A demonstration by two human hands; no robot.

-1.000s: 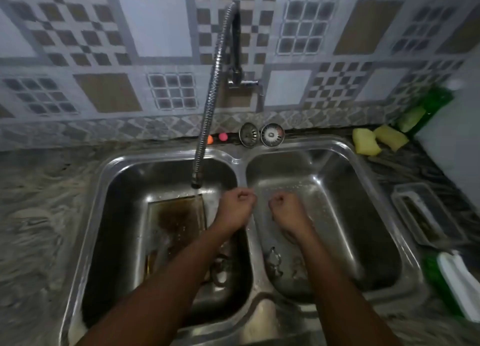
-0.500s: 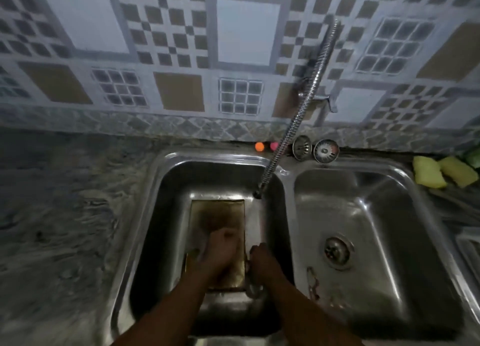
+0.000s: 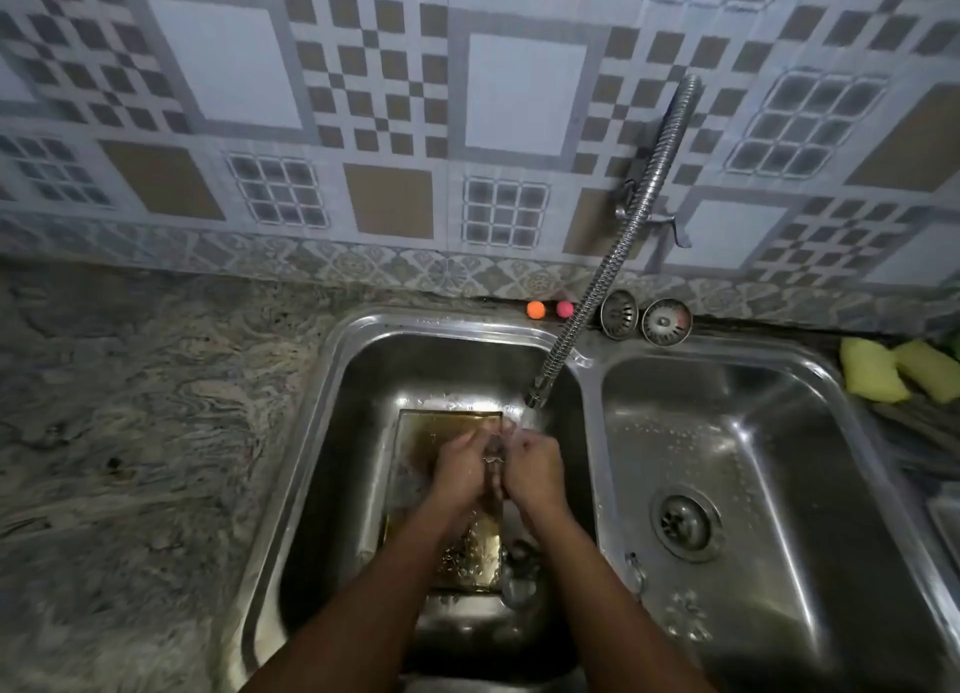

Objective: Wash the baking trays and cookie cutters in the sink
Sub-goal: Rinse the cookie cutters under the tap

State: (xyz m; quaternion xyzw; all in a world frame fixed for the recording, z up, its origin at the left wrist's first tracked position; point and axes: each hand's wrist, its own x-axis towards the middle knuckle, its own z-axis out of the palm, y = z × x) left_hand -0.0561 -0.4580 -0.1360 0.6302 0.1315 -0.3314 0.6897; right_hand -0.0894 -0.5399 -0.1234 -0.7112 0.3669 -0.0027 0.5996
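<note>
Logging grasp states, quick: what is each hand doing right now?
Left hand: fingers curled, above the baking tray; whether it holds anything cannot be told.
Right hand: curled beside the left; cannot be told either.

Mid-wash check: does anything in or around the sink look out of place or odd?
Two strainers stand propped on edge behind the sink by the wall, not seated in a drain. The tray in the left basin is coated in brown residue. Nothing looks spilled or damaged.
</note>
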